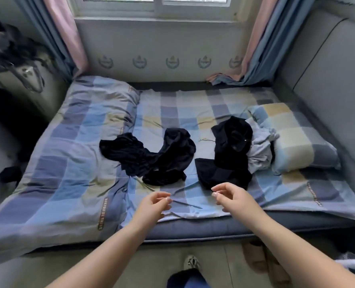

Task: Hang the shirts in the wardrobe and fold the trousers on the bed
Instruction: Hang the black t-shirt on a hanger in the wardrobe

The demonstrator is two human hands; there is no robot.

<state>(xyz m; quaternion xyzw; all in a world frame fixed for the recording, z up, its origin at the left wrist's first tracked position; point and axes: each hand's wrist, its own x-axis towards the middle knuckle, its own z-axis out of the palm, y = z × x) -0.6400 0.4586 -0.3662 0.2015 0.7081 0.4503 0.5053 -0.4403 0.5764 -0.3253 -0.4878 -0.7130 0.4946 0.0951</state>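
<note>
Both forearms are bare, with no sleeve on them up to the edge of the view. The left hand [154, 204] and the right hand [231, 197] wear no ring, no watch and no bracelet that I can see. The nails at the ends of the fingers [215, 193] look pale and glossy. Far below the fingers, near the floor, there is a dark blue trouser leg [188, 278] and a grey slipper [191, 262] with a small decoration on its top.
</note>
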